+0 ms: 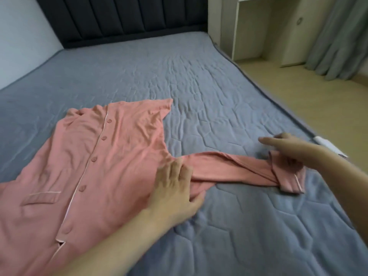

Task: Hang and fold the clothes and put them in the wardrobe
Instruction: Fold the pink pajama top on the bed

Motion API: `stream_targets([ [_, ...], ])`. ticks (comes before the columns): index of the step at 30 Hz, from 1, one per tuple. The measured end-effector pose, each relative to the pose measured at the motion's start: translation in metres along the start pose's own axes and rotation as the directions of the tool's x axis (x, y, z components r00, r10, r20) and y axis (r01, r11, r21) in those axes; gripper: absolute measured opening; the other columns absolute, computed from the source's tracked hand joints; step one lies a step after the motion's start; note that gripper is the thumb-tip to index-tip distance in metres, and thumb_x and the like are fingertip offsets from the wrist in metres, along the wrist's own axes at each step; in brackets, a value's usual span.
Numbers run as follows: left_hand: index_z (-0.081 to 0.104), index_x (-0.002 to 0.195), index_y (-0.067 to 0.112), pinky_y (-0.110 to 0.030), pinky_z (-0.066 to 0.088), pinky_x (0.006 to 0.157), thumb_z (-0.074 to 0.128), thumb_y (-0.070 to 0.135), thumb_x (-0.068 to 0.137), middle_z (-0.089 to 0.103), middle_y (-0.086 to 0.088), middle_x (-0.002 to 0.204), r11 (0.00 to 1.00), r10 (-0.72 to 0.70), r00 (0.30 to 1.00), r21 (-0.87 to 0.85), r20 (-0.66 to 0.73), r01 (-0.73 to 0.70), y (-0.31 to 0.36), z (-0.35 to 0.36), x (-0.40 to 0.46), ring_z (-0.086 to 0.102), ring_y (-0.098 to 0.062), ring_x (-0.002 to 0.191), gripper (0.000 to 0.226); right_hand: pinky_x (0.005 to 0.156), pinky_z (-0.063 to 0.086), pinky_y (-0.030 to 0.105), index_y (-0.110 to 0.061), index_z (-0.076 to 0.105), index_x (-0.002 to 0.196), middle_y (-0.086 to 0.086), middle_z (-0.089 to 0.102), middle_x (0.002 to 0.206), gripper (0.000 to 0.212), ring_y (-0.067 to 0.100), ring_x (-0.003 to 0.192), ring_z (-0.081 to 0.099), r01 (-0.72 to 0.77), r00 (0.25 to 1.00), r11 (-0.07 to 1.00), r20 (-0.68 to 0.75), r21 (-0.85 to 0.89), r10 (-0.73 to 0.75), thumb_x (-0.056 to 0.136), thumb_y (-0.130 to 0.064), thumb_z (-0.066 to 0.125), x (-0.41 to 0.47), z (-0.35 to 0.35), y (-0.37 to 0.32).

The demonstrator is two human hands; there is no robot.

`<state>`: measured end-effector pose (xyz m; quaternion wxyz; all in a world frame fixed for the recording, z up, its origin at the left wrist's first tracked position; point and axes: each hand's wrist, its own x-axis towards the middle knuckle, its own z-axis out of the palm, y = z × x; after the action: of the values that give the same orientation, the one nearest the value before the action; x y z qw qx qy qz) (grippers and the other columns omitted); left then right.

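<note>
A pink button-front pyjama shirt (95, 156) lies flat, front up, on the blue quilted bed (219, 96). One long sleeve (229, 166) stretches out to the right, with its cuff (290, 180) bunched and turned over. My left hand (175, 188) presses flat on the shirt where that sleeve joins the body, fingers spread. Over the cuff end, my right hand (288, 146) has its forefinger stretched out to the left, and its lower fingers curl round the sleeve cloth. The shirt's left side runs out of the frame.
A dark padded headboard (123, 18) stands at the far end of the bed. Cream furniture (249, 26) and grey-green curtains (338, 36) stand at the right beyond a strip of wooden floor (308, 92). A small white object (326, 144) lies at the bed's right edge.
</note>
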<state>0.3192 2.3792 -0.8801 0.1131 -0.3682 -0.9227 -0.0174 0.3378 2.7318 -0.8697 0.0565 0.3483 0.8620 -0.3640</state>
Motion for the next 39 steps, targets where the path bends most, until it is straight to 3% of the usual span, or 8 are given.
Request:
stream_targets([
  [4, 0.052, 0.109, 0.019, -0.039, 0.043, 0.084, 0.048, 0.046, 0.077, 0.053, -0.006, 0.115, 0.978, -0.116, 0.977, 0.195, 0.177, 0.081, 0.032, -0.008, -0.002, 0.053, -0.028, 0.107, 0.042, 0.099, 0.038, 0.033, -0.035, 0.031, 0.142, 0.000, 0.033, 0.139, 0.116, 0.019, 0.120, 0.043, 0.294, 0.942, 0.934, 0.225, -0.204, -0.247, 0.044, -0.073, 0.079, -0.037, 0.010, 0.002],
  [9, 0.058, 0.117, 0.013, -0.038, 0.044, 0.097, 0.051, 0.025, 0.087, 0.051, -0.011, 0.125, 0.991, -0.125, 0.948, 0.084, 0.291, 0.105, 0.033, -0.016, 0.014, 0.050, -0.029, 0.119, 0.033, 0.089, 0.043, 0.033, -0.024, 0.056, 0.115, 0.007, 0.051, 0.124, 0.037, 0.028, 0.108, 0.048, 0.357, 0.926, 0.738, 0.110, -0.573, -0.362, 0.079, -0.028, 0.060, -0.058, 0.009, 0.016],
  [12, 0.065, 0.081, 0.011, -0.032, 0.045, 0.089, 0.051, 0.024, 0.079, 0.059, -0.008, 0.110, 0.968, -0.095, 0.978, -0.210, 0.187, 0.135, 0.028, -0.035, 0.008, 0.058, -0.027, 0.102, 0.020, 0.046, 0.046, 0.025, -0.016, 0.059, 0.086, 0.010, 0.065, 0.070, 0.017, 0.021, 0.052, 0.057, 0.207, 0.975, 0.978, 0.071, 0.030, -0.209, 0.084, -0.002, 0.048, -0.066, -0.032, 0.027],
  [18, 0.058, 0.066, 0.025, -0.025, 0.048, 0.078, 0.048, 0.042, 0.064, 0.055, 0.002, 0.100, 0.932, 0.029, 0.797, -0.304, 0.604, 0.196, 0.051, -0.045, 0.012, 0.059, -0.017, 0.088, 0.020, 0.049, 0.052, 0.022, -0.020, 0.045, 0.121, 0.005, 0.048, 0.078, 0.040, 0.010, 0.044, 0.050, -0.166, 0.984, 0.540, 0.171, 0.825, 0.042, 0.093, 0.007, 0.033, -0.082, -0.094, 0.064],
  [24, 0.038, 0.147, 0.025, -0.034, 0.023, 0.116, 0.046, 0.041, 0.096, 0.036, -0.007, 0.154, 0.930, -0.148, 0.906, -0.256, 0.397, 0.264, 0.089, -0.002, 0.087, 0.033, -0.027, 0.141, 0.054, 0.065, 0.054, 0.028, 0.014, 0.060, 0.112, 0.017, 0.066, 0.108, 0.040, 0.024, 0.075, 0.062, -0.183, 0.981, 0.812, 0.162, 0.554, 0.110, 0.092, 0.005, 0.027, -0.103, -0.083, 0.089],
  [30, 0.048, 0.083, 0.022, -0.038, 0.038, 0.092, 0.042, 0.046, 0.099, 0.063, -0.013, 0.111, 0.938, -0.160, 0.937, -0.249, 0.309, 0.242, 0.118, 0.016, 0.122, 0.053, -0.032, 0.112, 0.029, 0.060, 0.039, 0.030, -0.010, 0.051, 0.104, 0.012, 0.043, 0.074, 0.026, 0.020, 0.054, 0.039, -0.101, 0.993, 0.879, 0.106, 0.467, 0.058, 0.082, 0.003, 0.051, -0.090, -0.084, 0.093],
  [34, 0.053, 0.088, 0.023, -0.036, 0.044, 0.087, 0.051, 0.034, 0.098, 0.064, -0.006, 0.100, 0.883, -0.116, 0.951, -0.408, 0.287, 0.231, 0.118, 0.017, 0.129, 0.059, -0.027, 0.102, 0.014, 0.096, 0.036, 0.027, -0.037, 0.045, 0.136, 0.007, 0.025, 0.140, 0.063, 0.026, 0.112, 0.046, 0.381, 0.924, 0.923, -0.015, -0.045, -0.382, 0.086, 0.002, 0.045, -0.081, -0.081, 0.112],
  [39, 0.056, 0.093, 0.017, -0.035, 0.045, 0.084, 0.051, 0.032, 0.099, 0.062, -0.005, 0.096, 0.888, -0.083, 0.947, -0.408, 0.312, 0.212, 0.115, 0.024, 0.132, 0.060, -0.027, 0.098, 0.016, 0.107, 0.030, 0.030, -0.018, 0.069, 0.112, 0.004, 0.046, 0.140, 0.024, 0.026, 0.129, 0.036, 0.533, 0.799, 0.781, -0.110, -0.325, -0.591, 0.092, -0.017, 0.055, -0.069, -0.076, 0.123],
])
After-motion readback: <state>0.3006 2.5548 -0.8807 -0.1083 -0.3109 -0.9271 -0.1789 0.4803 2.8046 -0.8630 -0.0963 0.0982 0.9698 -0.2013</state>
